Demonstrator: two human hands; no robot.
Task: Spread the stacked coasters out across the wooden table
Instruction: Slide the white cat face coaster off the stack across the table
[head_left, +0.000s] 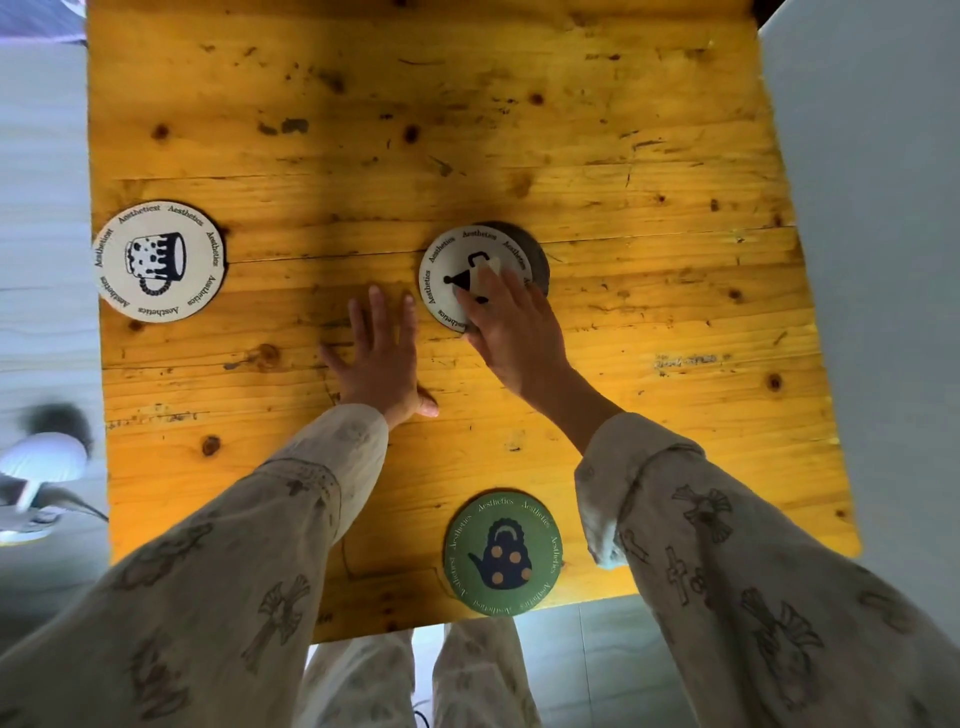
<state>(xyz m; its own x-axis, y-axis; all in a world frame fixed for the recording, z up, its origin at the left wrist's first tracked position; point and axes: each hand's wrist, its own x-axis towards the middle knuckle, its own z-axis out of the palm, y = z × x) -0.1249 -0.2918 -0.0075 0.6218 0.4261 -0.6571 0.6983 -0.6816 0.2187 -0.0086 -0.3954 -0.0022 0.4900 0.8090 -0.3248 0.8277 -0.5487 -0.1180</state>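
A white coaster with a kettle drawing (451, 270) sits at the table's middle, slid partly off a dark coaster (535, 260) beneath it. My right hand (511, 327) lies on the white one, fingertips pressing its face and thumb at its near edge. My left hand (382, 358) rests flat on the wood just left of it, fingers spread, holding nothing. A white coaster with a mug drawing (158, 261) lies at the left edge. A green coaster with a teapot (502, 553) lies near the front edge.
The yellow wooden table (415, 114) has bare wood across its far half and right side. A white object and cable (41, 467) lie on the floor to the left. My legs show below the front edge.
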